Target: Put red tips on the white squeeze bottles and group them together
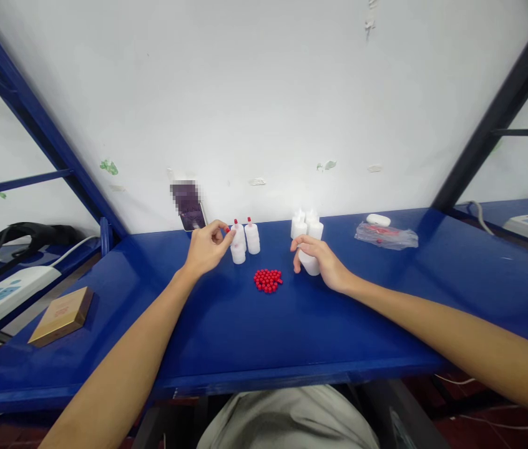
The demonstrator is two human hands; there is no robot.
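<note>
My left hand (pixel 206 247) pinches a small red cap (pixel 227 230) at its fingertips, right beside a group of white bottles (pixel 245 240), two of which carry red caps. My right hand (pixel 321 260) is wrapped around a white bottle (pixel 309 262) lying tilted on the blue table (pixel 226 324). Between the hands lies a small pile of red caps (pixel 268 280). Behind my right hand stands a cluster of uncapped white bottles (pixel 307 225).
A phone (pixel 191 215) leans on the white wall behind my left hand. A clear plastic bag (pixel 386 236) and a small white object (pixel 378 219) lie at the back right. A brown box (pixel 62 315) and a power strip (pixel 4 298) sit left; blue shelf struts rise on both sides.
</note>
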